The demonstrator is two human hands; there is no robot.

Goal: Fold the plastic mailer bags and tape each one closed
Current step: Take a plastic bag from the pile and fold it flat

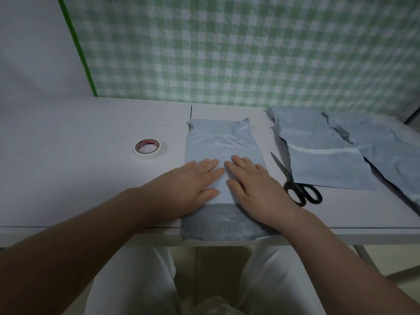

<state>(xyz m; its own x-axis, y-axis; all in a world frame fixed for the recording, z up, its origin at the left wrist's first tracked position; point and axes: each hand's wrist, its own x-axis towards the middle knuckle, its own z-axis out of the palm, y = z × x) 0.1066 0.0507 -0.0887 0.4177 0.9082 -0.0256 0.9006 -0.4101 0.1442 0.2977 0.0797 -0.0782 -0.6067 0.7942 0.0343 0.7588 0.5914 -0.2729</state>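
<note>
A grey plastic mailer bag (221,142) lies in the middle of the white table (79,183), its near end hanging over the front edge. My left hand (193,180) and my right hand (252,183) press flat on it side by side, fingers straight, over a lighter folded part. A roll of white tape (147,148) lies flat to the left of the bag, apart from both hands. Black scissors (295,183) lie just right of my right hand, blades pointing away.
Two more grey mailer bags (322,155) (391,153) lie overlapping at the right of the table. A green checked cloth (250,48) hangs behind the table. My legs in white trousers (136,280) are under the front edge.
</note>
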